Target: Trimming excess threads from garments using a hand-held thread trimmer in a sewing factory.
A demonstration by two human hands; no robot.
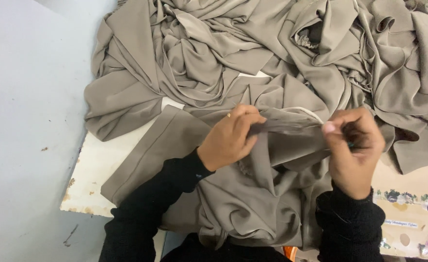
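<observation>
Head view: a fold of taupe fabric [291, 128] is pinched taut between the left hand [231, 138] and right hand [352, 150], exposing its edge. Slack cloth is heaped on the white worktop [97, 165].

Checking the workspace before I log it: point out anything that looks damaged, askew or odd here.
The white board under the taupe fabric is chipped and stained brown along its lower left edge. The fabric lies in a crumpled heap rather than folded. Left hand and right hand pinch a stretched strip; no tear shows.
</observation>
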